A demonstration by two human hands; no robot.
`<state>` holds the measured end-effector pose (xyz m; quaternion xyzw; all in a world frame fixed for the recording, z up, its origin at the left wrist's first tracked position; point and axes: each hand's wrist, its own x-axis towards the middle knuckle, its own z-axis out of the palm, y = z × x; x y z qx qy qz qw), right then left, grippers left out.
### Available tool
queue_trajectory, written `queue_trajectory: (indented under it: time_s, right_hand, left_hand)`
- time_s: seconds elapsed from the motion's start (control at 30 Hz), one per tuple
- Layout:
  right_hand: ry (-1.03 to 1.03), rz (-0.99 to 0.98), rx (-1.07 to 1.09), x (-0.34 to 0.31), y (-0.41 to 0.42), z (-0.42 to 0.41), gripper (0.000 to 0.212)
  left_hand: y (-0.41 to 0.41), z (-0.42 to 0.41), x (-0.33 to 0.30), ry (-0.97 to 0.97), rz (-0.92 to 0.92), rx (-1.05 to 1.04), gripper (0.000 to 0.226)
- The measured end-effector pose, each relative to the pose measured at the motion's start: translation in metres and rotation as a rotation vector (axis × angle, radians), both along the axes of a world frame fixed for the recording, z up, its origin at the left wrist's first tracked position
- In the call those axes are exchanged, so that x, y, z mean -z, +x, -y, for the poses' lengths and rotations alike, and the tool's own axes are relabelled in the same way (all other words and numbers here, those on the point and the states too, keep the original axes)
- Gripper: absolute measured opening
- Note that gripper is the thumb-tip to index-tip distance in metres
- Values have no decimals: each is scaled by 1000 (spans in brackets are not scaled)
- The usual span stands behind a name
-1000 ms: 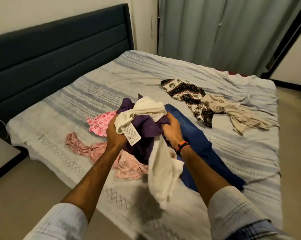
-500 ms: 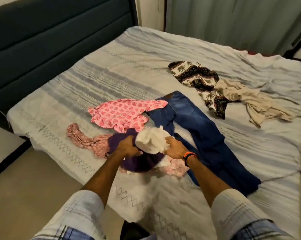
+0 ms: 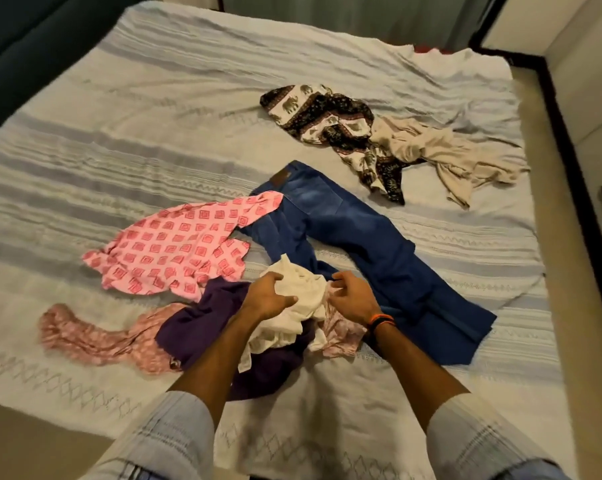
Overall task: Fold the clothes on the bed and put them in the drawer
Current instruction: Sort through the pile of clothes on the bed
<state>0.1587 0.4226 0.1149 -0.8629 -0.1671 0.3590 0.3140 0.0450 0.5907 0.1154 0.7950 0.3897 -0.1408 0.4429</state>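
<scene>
Cream garment (image 3: pixel 301 299), crumpled atop a purple garment (image 3: pixel 202 317) on the bed (image 3: pixel 137 133). Left hand (image 3: pixel 270 299) clutches it in a closed grip. Right hand (image 3: pixel 353 299) pinches cloth at its edge; blue jeans (image 3: pixel 362 244) lie just beside.

I see blue jeans (image 3: pixel 348 237), pink top (image 3: pixel 175 247) w/ square print, purple cloth (image 3: pixel 202 320), cream cloth (image 3: pixel 299 289), elephant-print cloth (image 3: pixel 324 116).

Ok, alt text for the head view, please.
Left hand grips a crumpled white garment on a purple one, right hand beside it; jeans and a pink top lie on the bed.
</scene>
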Motion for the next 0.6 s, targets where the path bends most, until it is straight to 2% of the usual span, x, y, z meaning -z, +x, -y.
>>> queue_trajectory:
  time_s: [0.27, 0.43, 0.6]
  right_hand:
    - [-65, 50, 73, 32, 69, -8, 49]
    - [-144, 44, -7, 67, 123, -25, 52]
    - [-218, 143, -154, 112, 169, -53, 58]
  left_hand:
    - [89, -25, 32, 8, -25, 123, 65]
    - [144, -42, 66, 34, -68, 182, 65]
    - [189, -63, 113, 97, -99, 191, 59]
